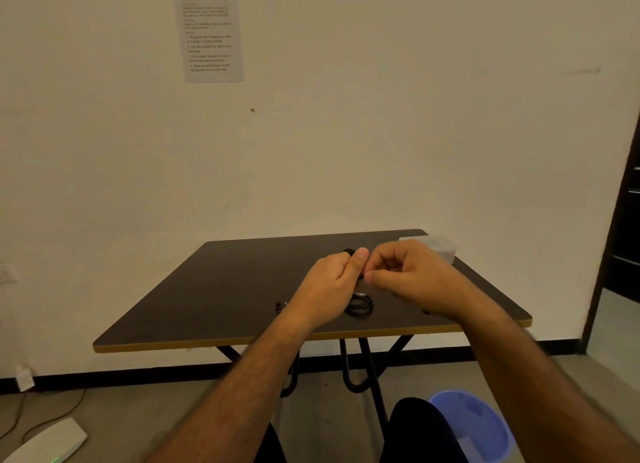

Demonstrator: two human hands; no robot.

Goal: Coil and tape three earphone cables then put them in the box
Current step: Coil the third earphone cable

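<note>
A: Surface, room?
B: Dark square table [214, 289] with a yellowish edge is standing against a cream wall [381, 133]. Grey floor, a blue bin [481, 424] sitting under the table's right side, a white device [45, 442] lying on the floor at lower left.

A: Any writing?
B: Printed sheet [209, 31] is hanging on the wall, upper left. Numbered steps, too blurred to read.

A: Hands?
B: Left hand [329, 286] is curling round something black [349, 252] that is poking out above the knuckles, thumb up; can't tell if it's cable or tape. Right hand [412, 275] is curling too, fingertips meeting the left thumb; what it is pinching is hidden.

A: Cables, box?
B: One coiled black cable [360, 305] is lying flat on the table just below the hands, a round loop with no clear long axis. Small black piece [280, 307] is lying left of the left wrist. Clear box [438, 248] is sitting at the far right corner.
</note>
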